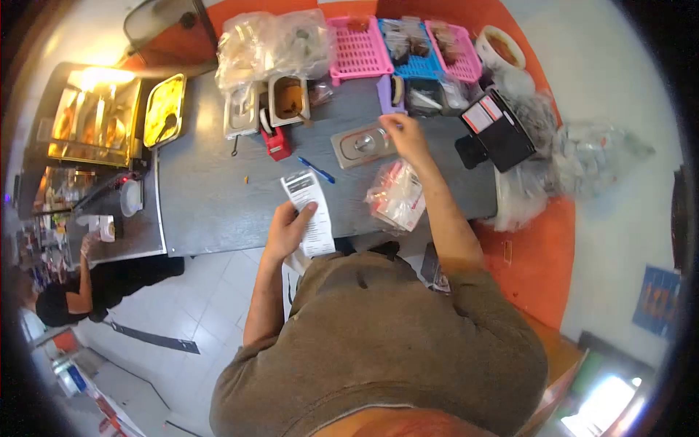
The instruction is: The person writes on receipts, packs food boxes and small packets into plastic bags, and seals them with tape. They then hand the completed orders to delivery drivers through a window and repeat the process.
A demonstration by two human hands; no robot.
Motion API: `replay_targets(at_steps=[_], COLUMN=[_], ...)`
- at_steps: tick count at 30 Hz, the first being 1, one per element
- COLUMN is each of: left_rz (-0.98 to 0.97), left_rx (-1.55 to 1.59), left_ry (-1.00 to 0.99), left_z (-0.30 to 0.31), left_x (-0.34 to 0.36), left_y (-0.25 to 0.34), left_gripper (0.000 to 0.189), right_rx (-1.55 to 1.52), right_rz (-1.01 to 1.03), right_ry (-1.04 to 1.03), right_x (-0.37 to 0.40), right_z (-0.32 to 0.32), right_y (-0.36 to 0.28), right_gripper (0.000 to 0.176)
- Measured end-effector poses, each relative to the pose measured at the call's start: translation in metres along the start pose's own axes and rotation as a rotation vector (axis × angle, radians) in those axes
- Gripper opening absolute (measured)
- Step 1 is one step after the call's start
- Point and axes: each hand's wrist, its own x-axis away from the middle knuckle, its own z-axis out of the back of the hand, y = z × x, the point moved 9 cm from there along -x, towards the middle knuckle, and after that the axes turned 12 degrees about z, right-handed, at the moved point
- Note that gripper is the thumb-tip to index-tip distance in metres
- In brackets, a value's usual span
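My left hand (289, 227) is closed on a long printed receipt (298, 191), with the thumb pressed flat over the paper. Reaching over the table, my right hand (408, 138) has its fingertips drawn together at the near end of a purple tape dispenser (386, 89). Whether a bit of tape is between those fingers is too small to see. A steel container lid (351, 154) with a round knob lies just left of that hand. Below the right wrist sits a clear plastic bag (397, 198) with a red-and-white package in it. A blue pen (316, 170) lies beyond the receipt.
A red tape dispenser (277, 144) stands by two steel containers, one holding brown sauce (290, 97). Pink (362, 49) and blue baskets line the back. At right are a black tablet device (502, 138) and plastic bags. Another person (62, 304) works at far left.
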Motion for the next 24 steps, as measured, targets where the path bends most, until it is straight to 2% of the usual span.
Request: replay_targets(at_steps=[2, 4, 6, 7, 9, 10, 11, 12, 13, 14, 16, 17, 19, 20, 22, 23, 24], left_rz=[0.001, 0.020, 0.061, 0.082, 0.090, 0.100, 0.217, 0.233, 0.195, 0.157, 0.195, 0.169, 0.148, 0.150, 0.111, 0.108, 0.091], left_rx=[0.047, 0.081, 0.133, 0.123, 0.121, 0.114, -0.010, 0.001, 0.039, 0.079, 0.068, 0.078, 0.091, 0.095, 0.071, 0.068, 0.042], left_ry=[0.085, 0.160, 0.175, 0.192, 0.186, 0.170, 0.183, 0.193, 0.188, 0.184, 0.198, 0.189, 0.171, 0.171, 0.138, 0.135, 0.147], left_z=[0.024, 0.044, 0.057, 0.059, 0.065, 0.068, 0.074, 0.079, 0.082, 0.085, 0.092, 0.094, 0.096, 0.097, 0.097, 0.098, 0.096], left_x=[0.005, 0.003, 0.000, 0.001, 0.000, -0.002, -0.001, -0.003, -0.006, -0.007, -0.007, -0.011, -0.016, -0.019, -0.026, -0.027, -0.027], left_y=[-0.021, -0.043, -0.064, -0.063, -0.064, -0.064, -0.072, -0.078, -0.081, -0.083, -0.085, -0.084, -0.084, -0.085, -0.079, -0.077, -0.071], left_gripper=[0.021, 0.021, 0.020, 0.020, 0.020, 0.021, 0.021, 0.021, 0.021, 0.022, 0.023, 0.023, 0.024, 0.024, 0.025, 0.025, 0.025], right_rx=[0.148, -0.109, -0.002, -0.009, 0.207, 0.201, -0.065, -0.327, -0.549, -0.645, -0.702, -0.696, 0.166, 0.169, 0.481, 0.459, -0.086], right_rz=[0.051, -0.068, -0.012, -0.010, 0.102, 0.107, -0.193, -0.501, -0.569, -0.594, -0.333, -0.333, 0.245, 0.243, 0.202, 0.107, -0.324], right_ry=[-0.336, -0.589, -0.479, -0.488, -0.123, -0.138, -0.219, -0.296, -0.177, -0.152, -0.127, -0.143, -0.043, -0.047, -0.028, -0.156, -0.251], right_x=[-0.020, -0.014, -0.022, -0.026, -0.052, -0.060, -0.057, -0.041, -0.037, -0.030, -0.023, -0.018, -0.015, -0.013, -0.019, -0.016, -0.002], right_z=[-0.074, -0.168, -0.227, -0.262, -0.276, -0.287, -0.307, -0.326, -0.325, -0.318, -0.313, -0.317, -0.288, -0.286, -0.272, -0.273, -0.270], right_y=[0.001, 0.009, 0.019, 0.034, 0.044, 0.046, 0.075, 0.092, 0.084, 0.077, 0.076, 0.084, 0.059, 0.066, 0.070, 0.082, 0.090], right_gripper=[0.027, 0.029, 0.031, 0.031, 0.033, 0.033, 0.032, 0.030, 0.025, 0.024, 0.021, 0.021, 0.011, 0.011, 0.022, 0.020, 0.018])
